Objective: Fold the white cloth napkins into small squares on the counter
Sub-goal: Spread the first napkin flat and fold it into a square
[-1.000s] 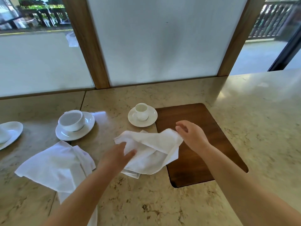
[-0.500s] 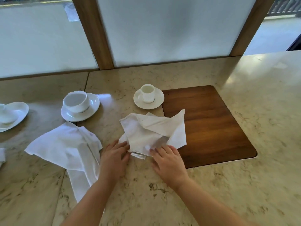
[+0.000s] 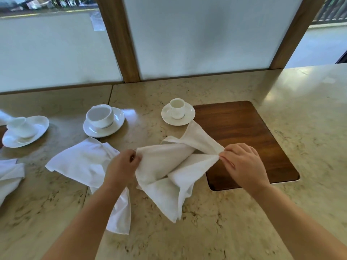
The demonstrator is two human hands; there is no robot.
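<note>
A white cloth napkin (image 3: 169, 173) is stretched above the beige stone counter (image 3: 216, 231) between both hands, its loose folds hanging down in the middle. My left hand (image 3: 122, 166) pinches its left corner. My right hand (image 3: 242, 164) pinches its right corner over the edge of the dark wooden inlay (image 3: 249, 139). A second white napkin (image 3: 84, 162) lies crumpled on the counter to the left, partly under my left forearm. A third napkin (image 3: 9, 175) shows at the left edge.
A small white cup on a saucer (image 3: 178, 111) stands just behind the held napkin. A wider cup and saucer (image 3: 103, 121) stands further left, and another cup on a saucer (image 3: 24, 130) sits at the far left. Frosted window panels with wooden posts (image 3: 120, 44) back the counter.
Half a second ago both hands rested at the napkin's near edge on the counter. Now each pinches a corner, and the napkin is lifted and pulled apart sideways.
</note>
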